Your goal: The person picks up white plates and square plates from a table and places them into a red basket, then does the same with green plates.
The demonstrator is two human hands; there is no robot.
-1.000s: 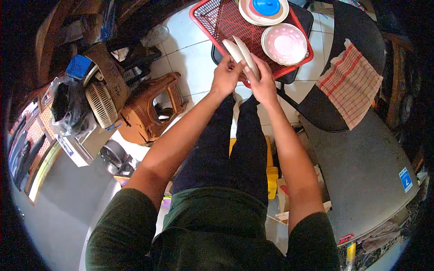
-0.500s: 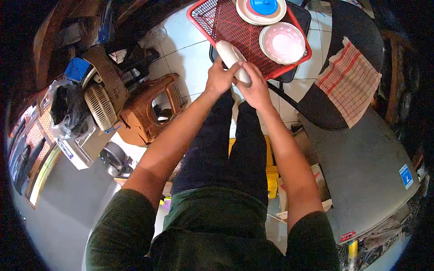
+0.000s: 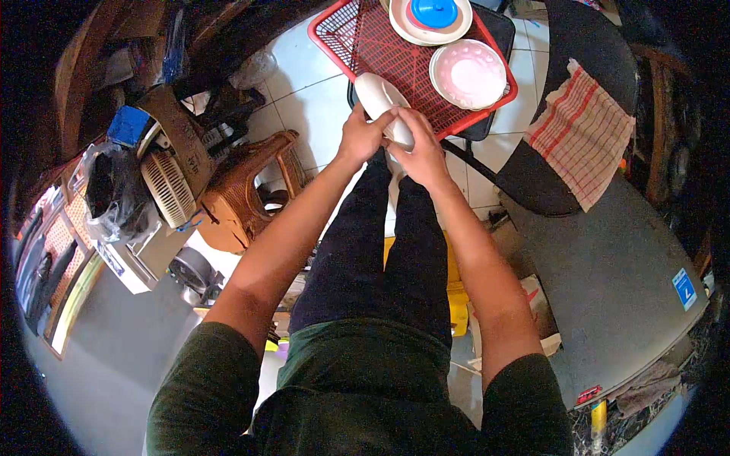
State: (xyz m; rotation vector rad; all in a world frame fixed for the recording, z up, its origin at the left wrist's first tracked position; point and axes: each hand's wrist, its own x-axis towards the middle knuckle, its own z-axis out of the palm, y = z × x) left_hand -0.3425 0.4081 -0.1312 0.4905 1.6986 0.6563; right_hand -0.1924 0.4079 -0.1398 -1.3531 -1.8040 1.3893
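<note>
Both hands hold a white dish (image 3: 374, 91), tilted so that I see it partly from the side. My left hand (image 3: 362, 137) grips its near left edge, fingers partly hidden underneath. My right hand (image 3: 420, 148) is closed on the lower right edge, its thumb close to the left one. The dish is above the near edge of a red plastic basket (image 3: 372, 38). In the basket are a pink and white plate (image 3: 468, 74) and, farther back, a stack of cream dishes (image 3: 426, 34) with a blue lid (image 3: 434, 11) on top.
Right of the basket, a checked cloth (image 3: 582, 133) lies over a black round seat (image 3: 532, 182). A grey panel with a blue sticker (image 3: 683, 289) is at the right. A wicker piece of furniture (image 3: 243, 190), a fan (image 3: 169, 186) and a cardboard box (image 3: 179, 133) stand at the left.
The dish has turned slightly in my hands, showing more of its broad face. The basket and surroundings appear shifted slightly left as the view moved.
</note>
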